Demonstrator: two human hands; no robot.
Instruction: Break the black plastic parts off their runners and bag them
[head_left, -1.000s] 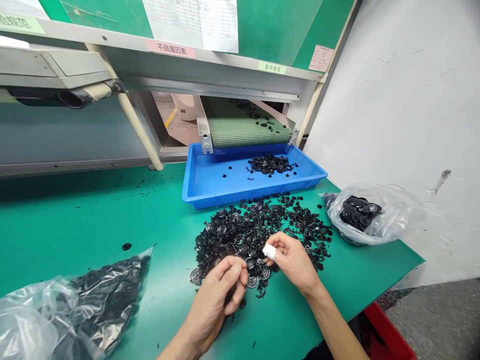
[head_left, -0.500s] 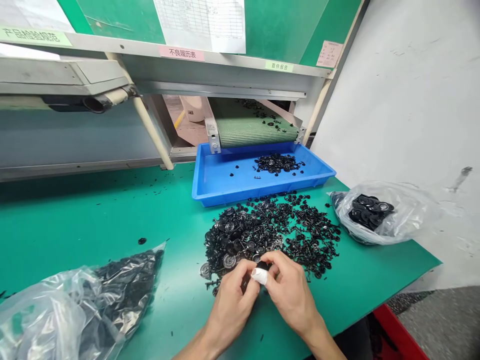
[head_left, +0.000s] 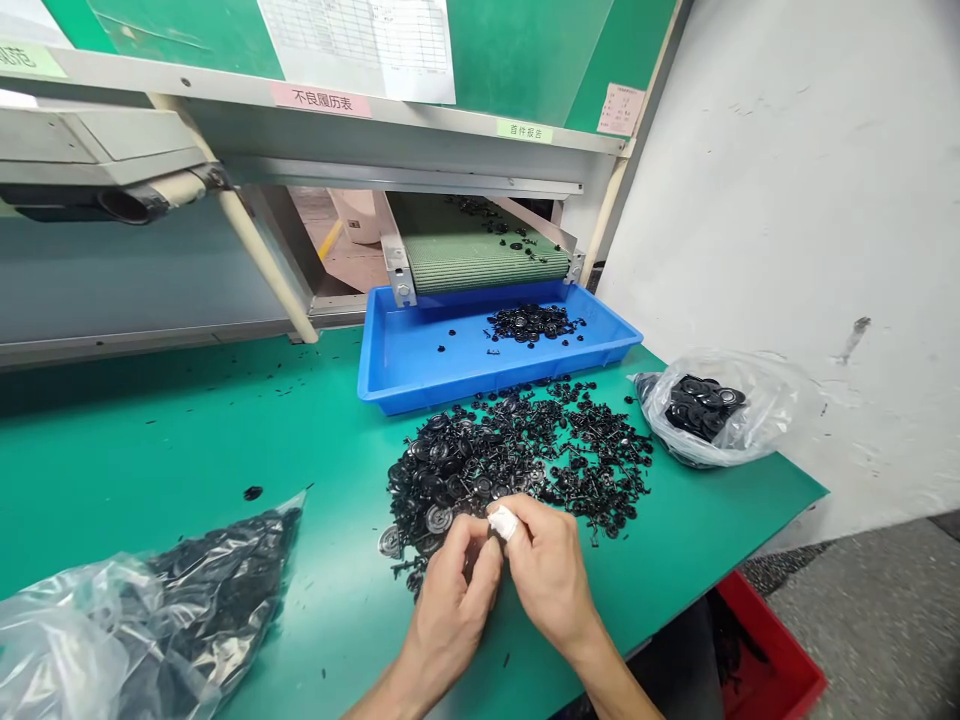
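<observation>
Both your hands met at the near edge of the heap, fingertips touching; your left hand (head_left: 454,580) and right hand (head_left: 546,565) each had a pinched grip on what looked like one small dark piece (head_left: 495,540), mostly hidden by the digits, so its shape and long axis couldn't be read. White wrap (head_left: 502,523) on one right digit. The heap of black parts (head_left: 480,450) lay on the green desk (head_left: 150,470), straight beyond your fingertips, spread wider left to right than front to back. Its bigger discs sat toward the left end, so your left hand was nearer to those; the thin, twiggy bits spread right, nearer your right hand. Closest clear one: a ringed disc (head_left: 439,518) just past the left fingertips, round, no long axis. Parts looked black, glossy, some discs catching grey glare, with concentric rings. Blue tray (head_left: 465,385) stood just behind the heap; the open clear bag (head_left: 772,400) was off right, the filled bag (head_left: 225,580) off left, both apart from your hands.
</observation>
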